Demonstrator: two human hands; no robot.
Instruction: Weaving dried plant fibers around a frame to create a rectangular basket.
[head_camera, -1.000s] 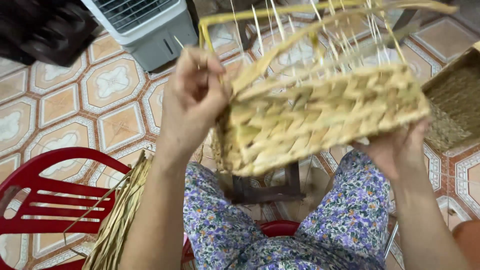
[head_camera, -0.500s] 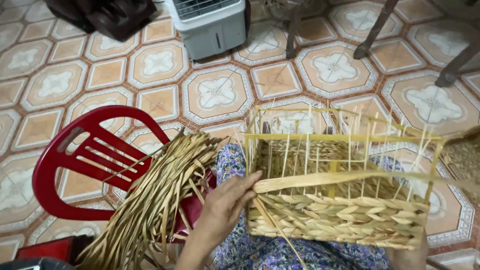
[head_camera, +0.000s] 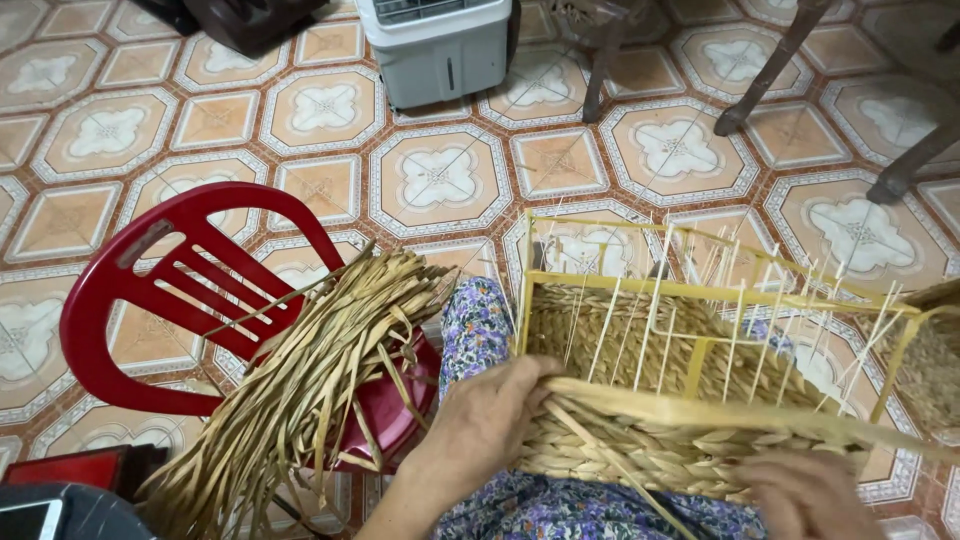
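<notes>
Since the earlier frame the basket (head_camera: 690, 400) sits lower on the lap. Left hand (head_camera: 490, 425) clasps its near woven corner; right hand's (head_camera: 805, 495) grip cannot be told. Weaving strands want even tension.

basket (head_camera: 690, 440): rough woven straw | chair (head_camera: 150, 290): glossy red plastic | floor (head_camera: 440, 180): smooth tile

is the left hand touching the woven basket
Touching. The head view shows the left hand pressed against the near woven wall of the basket, its fingers curled over the top edge with no gap.
</notes>
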